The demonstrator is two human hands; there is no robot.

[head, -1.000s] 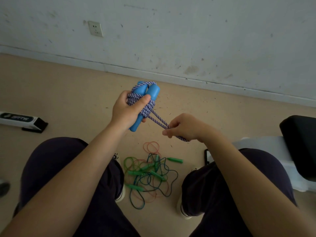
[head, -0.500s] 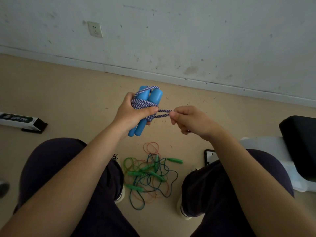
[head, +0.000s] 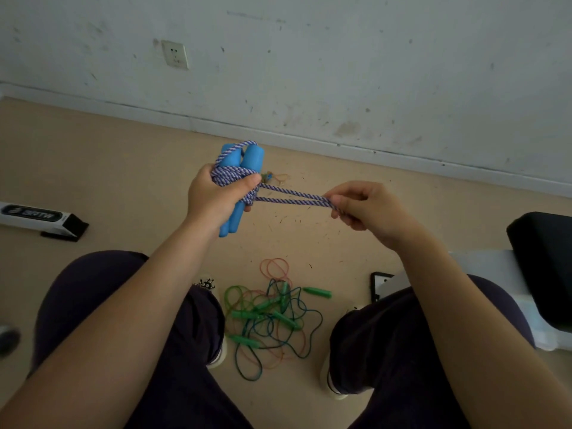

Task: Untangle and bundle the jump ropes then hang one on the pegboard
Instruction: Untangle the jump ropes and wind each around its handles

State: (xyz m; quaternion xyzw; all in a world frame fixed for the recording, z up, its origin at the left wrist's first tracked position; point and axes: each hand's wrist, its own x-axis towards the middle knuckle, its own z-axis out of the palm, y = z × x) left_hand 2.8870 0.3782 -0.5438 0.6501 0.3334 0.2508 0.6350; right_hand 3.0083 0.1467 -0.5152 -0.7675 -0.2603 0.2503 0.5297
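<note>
Left hand (head: pixel 216 198) grips the two blue handles (head: pixel 244 168) held together upright, purple-white rope (head: pixel 235 176) coiled around them, thumb pressed over the coils. Right hand (head: pixel 368 209) pinches a doubled strand (head: pixel 294 196) of that rope, fingers (head: pixel 340 201) curled tight on it, strand stretched taut between the hands, above the floor (head: pixel 93 181). Tangle of green-handled ropes (head: pixel 272 317) lies on the floor between the person's knees. Black-and-white box (head: pixel 40 216) on the floor at left, wall socket (head: pixel 175 54) above it.
</note>
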